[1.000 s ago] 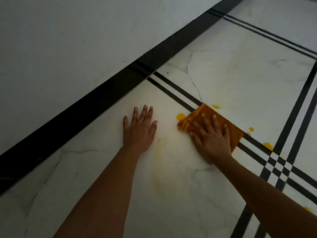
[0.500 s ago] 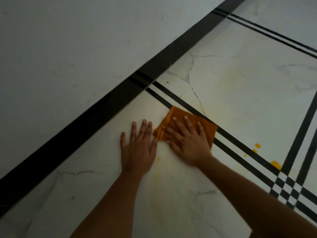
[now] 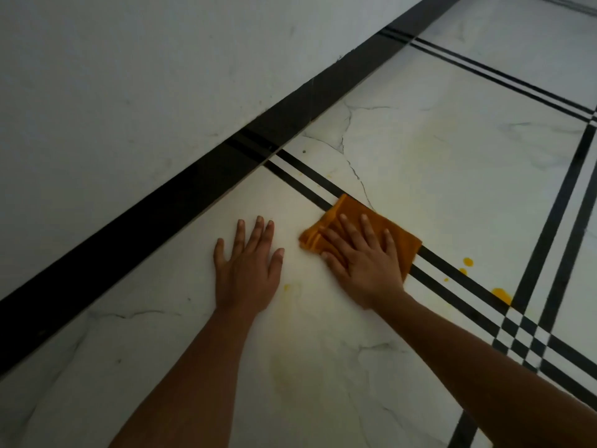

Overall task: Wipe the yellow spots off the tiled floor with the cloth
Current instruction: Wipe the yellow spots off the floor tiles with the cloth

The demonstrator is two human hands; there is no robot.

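My right hand [image 3: 363, 261] lies flat with spread fingers on a folded orange cloth [image 3: 352, 210], pressing it to the white marble floor [image 3: 452, 176] across a double black stripe. My left hand [image 3: 250, 268] rests palm down on the bare tile just left of the cloth, holding nothing. Several yellow spots [image 3: 467, 262] sit to the right of the cloth beside the stripe, the biggest yellow blot [image 3: 501, 295] near the stripe crossing. A tiny yellow speck [image 3: 286, 287] lies between my hands. Faint yellow smears tint the tile below them.
A white wall [image 3: 129, 92] with a black skirting band [image 3: 145, 221] runs diagonally along the left. Black double stripes [image 3: 555, 240] cross the floor on the right and form a checker pattern where they meet.
My right hand slid the cloth left over a yellow spot towards my left hand, then back a little to the right. That spot no longer shows. The left hand stayed flat.
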